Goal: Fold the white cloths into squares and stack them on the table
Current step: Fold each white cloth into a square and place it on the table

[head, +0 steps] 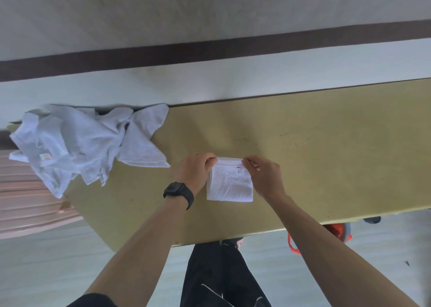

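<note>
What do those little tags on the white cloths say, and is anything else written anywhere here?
Nothing here is legible.
Label on the folded cloth: red and dark print, too small and blurred to read.
Tag on the cloth pile: red print, too blurred to read.
Wristwatch: dark face, no text visible.

The folded cloth (229, 185) is white with a small red-printed label (239, 169); the heap of cloths (77, 143) is white too. The desk (326, 143) is olive-yellow, the wristwatch (178, 191) black, the ribbed object (28, 204) pale pink.
</note>
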Demonstrator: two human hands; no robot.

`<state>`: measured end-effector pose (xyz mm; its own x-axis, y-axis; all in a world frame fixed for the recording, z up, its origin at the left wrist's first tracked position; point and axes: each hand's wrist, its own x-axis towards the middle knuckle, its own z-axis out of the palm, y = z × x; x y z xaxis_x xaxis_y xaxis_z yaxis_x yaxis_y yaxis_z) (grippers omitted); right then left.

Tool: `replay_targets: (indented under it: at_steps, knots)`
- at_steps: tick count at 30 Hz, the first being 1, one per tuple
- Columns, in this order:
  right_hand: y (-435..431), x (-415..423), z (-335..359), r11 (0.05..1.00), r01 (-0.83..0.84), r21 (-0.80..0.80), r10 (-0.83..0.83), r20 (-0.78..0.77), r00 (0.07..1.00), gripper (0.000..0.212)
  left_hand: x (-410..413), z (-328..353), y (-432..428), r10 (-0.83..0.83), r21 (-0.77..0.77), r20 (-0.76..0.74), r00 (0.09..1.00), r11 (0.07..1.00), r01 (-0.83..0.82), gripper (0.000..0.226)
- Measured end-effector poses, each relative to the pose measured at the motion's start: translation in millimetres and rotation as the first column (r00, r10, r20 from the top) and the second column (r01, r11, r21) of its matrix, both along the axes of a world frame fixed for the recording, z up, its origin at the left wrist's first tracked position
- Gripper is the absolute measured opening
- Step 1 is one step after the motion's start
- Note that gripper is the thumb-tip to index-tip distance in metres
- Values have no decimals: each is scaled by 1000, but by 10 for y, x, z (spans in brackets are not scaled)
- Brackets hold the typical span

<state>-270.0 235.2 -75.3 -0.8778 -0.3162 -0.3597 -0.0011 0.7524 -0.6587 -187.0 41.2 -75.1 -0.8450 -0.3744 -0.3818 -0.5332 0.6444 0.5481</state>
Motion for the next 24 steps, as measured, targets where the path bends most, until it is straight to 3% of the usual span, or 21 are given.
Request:
replay_targets:
  at_steps: [15, 18, 21, 24]
  knots:
    - [-155, -77, -46, 994, 62, 86, -59, -35, 998, 10, 25, -93, 30, -6, -196, -35, 999, 981, -1, 29]
    - [-133, -42, -38, 993, 99, 63, -97, -31, 995, 20, 65, -59, 71, -21, -273, -108, 994, 962, -10, 29]
    - [-37, 164, -15, 995, 89, 34, -79, -218, 973, 24, 188, -41, 243, -157, -406, -224, 962, 912, 54, 35]
    - [77, 462, -89, 985, -85, 151, 143, -426, 893, 25, 339, -115, 422, -365, -430, -235, 901, 870, 241, 44]
